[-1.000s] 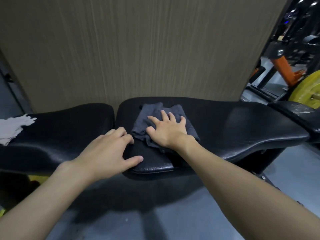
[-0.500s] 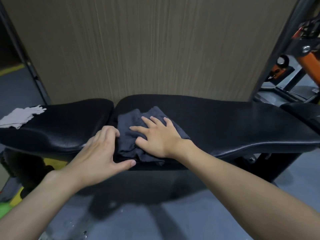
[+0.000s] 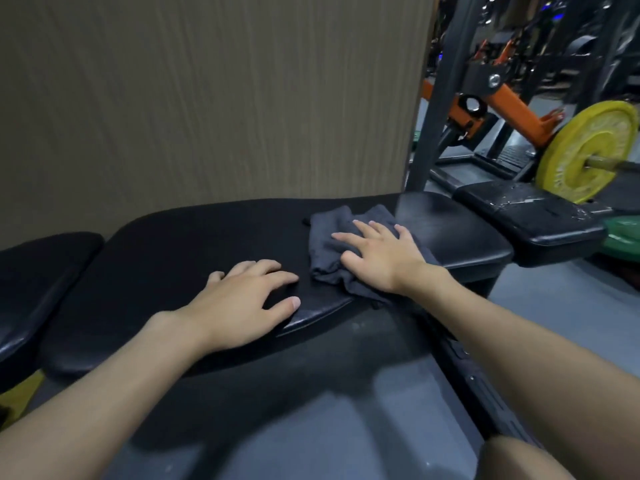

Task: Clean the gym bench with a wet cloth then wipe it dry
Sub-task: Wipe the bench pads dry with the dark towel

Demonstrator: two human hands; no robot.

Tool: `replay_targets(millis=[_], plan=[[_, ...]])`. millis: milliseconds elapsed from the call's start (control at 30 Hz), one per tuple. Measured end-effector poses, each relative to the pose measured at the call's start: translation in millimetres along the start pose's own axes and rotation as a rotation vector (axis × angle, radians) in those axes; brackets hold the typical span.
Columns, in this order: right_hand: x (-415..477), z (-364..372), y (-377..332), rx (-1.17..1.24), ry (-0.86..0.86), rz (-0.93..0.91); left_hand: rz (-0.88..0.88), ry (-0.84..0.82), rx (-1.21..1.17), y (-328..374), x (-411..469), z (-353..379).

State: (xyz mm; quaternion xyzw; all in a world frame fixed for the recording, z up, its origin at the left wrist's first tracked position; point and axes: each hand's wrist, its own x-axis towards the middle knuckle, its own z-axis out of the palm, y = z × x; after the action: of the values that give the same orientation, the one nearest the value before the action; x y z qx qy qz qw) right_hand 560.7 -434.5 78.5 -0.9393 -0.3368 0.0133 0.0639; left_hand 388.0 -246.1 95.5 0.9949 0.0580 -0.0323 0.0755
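Note:
The black padded gym bench (image 3: 194,244) runs across the view, with a separate seat pad (image 3: 38,271) at its left. A dark grey cloth (image 3: 332,237) lies crumpled on the right half of the long pad. My right hand (image 3: 377,254) presses flat on the cloth, fingers spread and pointing up-left. My left hand (image 3: 242,299) rests palm down on the bare pad near its front edge, just left of the cloth, holding nothing.
A brown wall panel (image 3: 207,98) stands right behind the bench. To the right are a black upright post (image 3: 436,98), an orange machine arm (image 3: 512,105), a yellow weight plate (image 3: 588,150) and another black pad (image 3: 530,213). Grey floor (image 3: 311,427) lies below.
My right hand has slid the cloth to the right along the long pad, away from the gap by the seat pad. My left hand followed onto the long pad. The white cloth has left view.

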Motion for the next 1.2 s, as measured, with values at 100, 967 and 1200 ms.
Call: replay_targets(millis=[100,967,1200], plan=[[-0.9,-6.1,49.3,-0.005,0.018,0.113,-0.001,-0.056,0.001,22.8,24.0,2.7],[-45.6,18.7,-68.5,0.006,0.147,0.153,0.033,0.127,-0.111,-64.6,-15.8,-5.2],[-61.4,41.0,-213.3,-0.057,0.155,-0.186,-0.15,0.22,-0.159,-137.2,-82.6,-13.4]])
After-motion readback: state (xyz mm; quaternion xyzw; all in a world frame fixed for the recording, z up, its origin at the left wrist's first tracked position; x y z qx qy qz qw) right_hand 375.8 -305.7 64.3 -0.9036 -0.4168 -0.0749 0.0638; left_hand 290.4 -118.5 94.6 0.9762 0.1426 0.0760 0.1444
